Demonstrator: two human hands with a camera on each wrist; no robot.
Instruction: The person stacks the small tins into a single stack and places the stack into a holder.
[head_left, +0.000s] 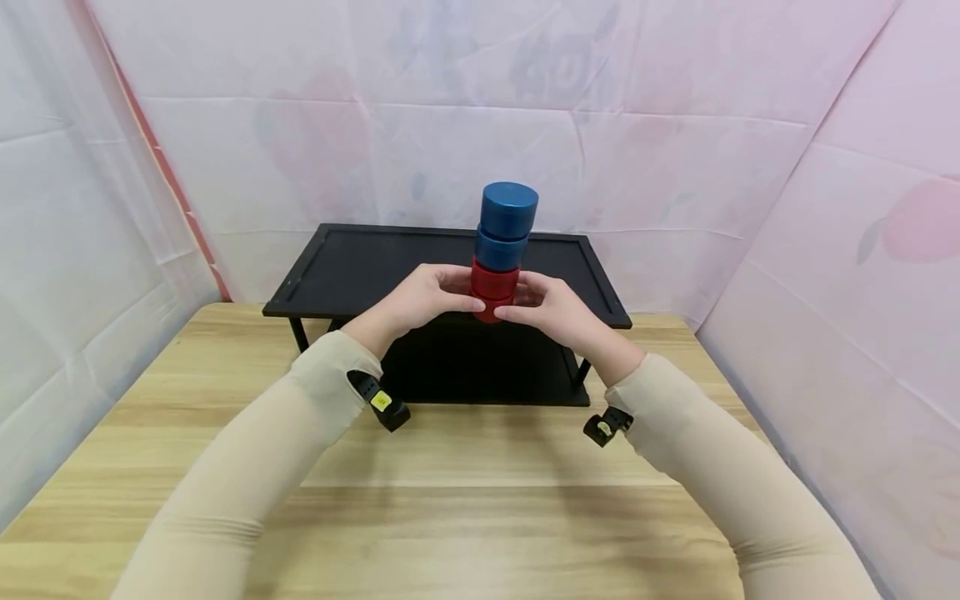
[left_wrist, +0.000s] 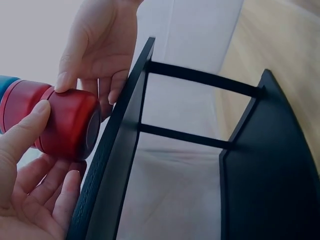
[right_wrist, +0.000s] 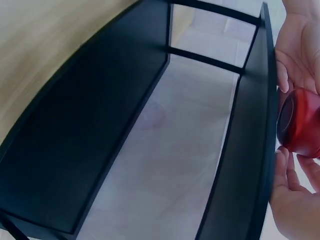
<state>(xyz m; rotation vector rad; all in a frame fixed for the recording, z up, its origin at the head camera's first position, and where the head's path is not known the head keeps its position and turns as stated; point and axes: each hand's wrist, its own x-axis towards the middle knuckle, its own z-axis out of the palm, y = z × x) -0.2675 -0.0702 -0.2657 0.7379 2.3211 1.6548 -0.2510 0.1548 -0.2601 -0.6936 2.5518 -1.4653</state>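
A blue canister [head_left: 507, 221] stands on top of a red canister [head_left: 493, 287], each with a seam around its side. My left hand [head_left: 433, 298] holds the red canister from the left, its thumb across the near side. From the right, my right hand [head_left: 557, 310] grips it too, thumb near the bottom. In the left wrist view the red canister [left_wrist: 67, 120] shows its dark base, close to the upper tier of a black two-tier rack [head_left: 405, 258]. Only the red canister [right_wrist: 302, 122] shows in the right wrist view, with fingers on both sides.
The black rack stands on a wooden table [head_left: 465, 500], its lower shelf [head_left: 480, 375] beneath my hands. Thin posts [left_wrist: 200, 77] join its tiers. White printed sheets [head_left: 247, 167] hang behind and at both sides.
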